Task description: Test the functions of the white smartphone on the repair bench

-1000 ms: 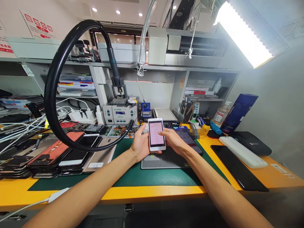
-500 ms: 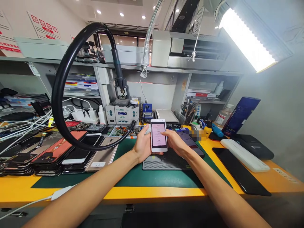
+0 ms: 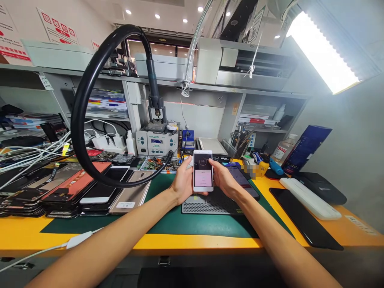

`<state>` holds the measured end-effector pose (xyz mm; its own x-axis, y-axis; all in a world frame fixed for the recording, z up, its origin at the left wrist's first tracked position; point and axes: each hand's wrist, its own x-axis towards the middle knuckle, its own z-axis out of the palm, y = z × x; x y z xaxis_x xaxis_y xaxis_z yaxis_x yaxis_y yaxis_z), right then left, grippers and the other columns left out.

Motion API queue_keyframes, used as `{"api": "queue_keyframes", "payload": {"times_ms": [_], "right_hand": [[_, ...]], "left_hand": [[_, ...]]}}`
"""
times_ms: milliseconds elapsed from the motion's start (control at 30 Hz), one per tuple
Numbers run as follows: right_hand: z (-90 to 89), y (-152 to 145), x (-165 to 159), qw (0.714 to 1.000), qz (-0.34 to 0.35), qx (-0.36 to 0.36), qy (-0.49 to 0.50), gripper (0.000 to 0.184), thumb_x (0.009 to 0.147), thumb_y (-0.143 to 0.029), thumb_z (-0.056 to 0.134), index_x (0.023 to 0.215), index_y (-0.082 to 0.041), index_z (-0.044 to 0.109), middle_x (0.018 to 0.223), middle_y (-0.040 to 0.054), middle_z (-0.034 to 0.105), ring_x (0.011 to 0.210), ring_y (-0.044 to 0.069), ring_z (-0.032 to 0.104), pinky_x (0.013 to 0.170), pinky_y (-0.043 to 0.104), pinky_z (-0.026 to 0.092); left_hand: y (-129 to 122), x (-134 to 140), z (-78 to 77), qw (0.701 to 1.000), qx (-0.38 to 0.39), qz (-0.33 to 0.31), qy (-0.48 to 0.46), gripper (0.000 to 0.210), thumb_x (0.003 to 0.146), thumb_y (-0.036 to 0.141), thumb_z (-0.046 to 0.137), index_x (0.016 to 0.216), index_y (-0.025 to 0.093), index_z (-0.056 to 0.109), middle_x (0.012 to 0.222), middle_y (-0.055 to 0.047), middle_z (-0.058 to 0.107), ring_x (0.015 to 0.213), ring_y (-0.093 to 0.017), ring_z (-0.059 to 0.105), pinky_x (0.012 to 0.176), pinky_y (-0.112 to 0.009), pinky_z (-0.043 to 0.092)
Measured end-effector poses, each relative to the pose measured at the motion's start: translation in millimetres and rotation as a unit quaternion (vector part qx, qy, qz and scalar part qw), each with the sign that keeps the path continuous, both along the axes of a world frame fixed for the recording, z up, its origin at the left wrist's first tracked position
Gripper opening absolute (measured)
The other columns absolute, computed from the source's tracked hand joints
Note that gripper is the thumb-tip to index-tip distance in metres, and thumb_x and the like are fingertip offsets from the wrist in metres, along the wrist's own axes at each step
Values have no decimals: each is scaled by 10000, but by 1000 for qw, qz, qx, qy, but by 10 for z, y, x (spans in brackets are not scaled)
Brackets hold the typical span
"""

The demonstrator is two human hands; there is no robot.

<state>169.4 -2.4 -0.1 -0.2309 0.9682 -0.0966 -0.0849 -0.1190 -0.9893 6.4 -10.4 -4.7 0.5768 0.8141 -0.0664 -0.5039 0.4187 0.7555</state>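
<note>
A white smartphone (image 3: 203, 171) stands tilted up in front of me, held between my two hands. Its lit screen is dark with a ring in the upper part and pink below. My left hand (image 3: 183, 182) grips the phone's left edge, with fingertips showing under its lower edge. At the right edge, my right hand (image 3: 223, 176) is closed on the phone, its thumb at the upper right side; its other fingers are hidden behind. Beneath the hands lies a dark perforated pad (image 3: 210, 207) on the green mat (image 3: 168, 222). Another large phone (image 3: 244, 182) lies right of my right hand.
Stacks of phones and phone parts (image 3: 75, 184) fill the left side. A black hose (image 3: 78, 104) loops from the grey soldering station (image 3: 156, 142). To the right lie a black flat panel (image 3: 303, 218), a white oblong device (image 3: 310, 197) and bottles. A bright lamp (image 3: 324, 52) hangs above.
The phone's screen has gone from a pink page of text to a dark upper half with a ring. My right thumb has moved from over the screen to the phone's edge.
</note>
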Motion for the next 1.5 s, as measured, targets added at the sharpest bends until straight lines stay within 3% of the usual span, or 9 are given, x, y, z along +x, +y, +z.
{"api": "queue_keyframes", "payload": {"times_ms": [300,567,733,967,1200,1500], "right_hand": [[9,-2,-11,1000,-14,-4,7,445,984,-520,408,1130,-204,686,979,76,764,816,245,675,715,355,507],[68,-33,-13,999,5,-6,38,463,984,-519,405,1147,-187,683,1096,91,747,892,240,663,765,352,507],[104,-67,10,998,39,-10,51,419,970,-475,420,1140,-194,681,1084,82,748,869,234,659,743,346,490],[99,-71,68,990,111,-13,92,321,907,-332,536,1196,-208,600,1070,91,737,882,243,672,780,390,527],[58,-29,151,977,195,-8,87,567,725,-156,592,1274,-234,478,1111,96,700,833,269,697,649,491,610],[-11,18,162,965,235,30,108,715,571,12,559,1232,-252,490,944,9,704,726,213,710,594,380,624]], "left_hand": [[23,-12,-23,1000,0,-4,-13,653,982,654,369,1291,143,634,1094,-175,726,948,-325,708,737,-435,592],[36,-49,17,1000,2,-5,0,688,990,655,306,1281,124,632,1131,-203,713,966,-341,705,733,-465,595],[116,-99,-3,1000,-17,-22,-10,650,1005,621,300,1321,135,595,1168,-219,704,948,-335,720,721,-481,599],[195,-170,-36,996,1,-92,14,608,999,619,331,1271,144,595,1178,-220,702,931,-368,730,670,-503,600],[180,-138,-54,997,-2,-72,17,574,1026,542,311,1205,95,622,1103,-214,711,868,-368,723,625,-458,579],[188,-166,-40,994,10,-106,12,525,1009,511,372,1243,110,616,1053,-213,728,810,-345,727,664,-466,570]]}}
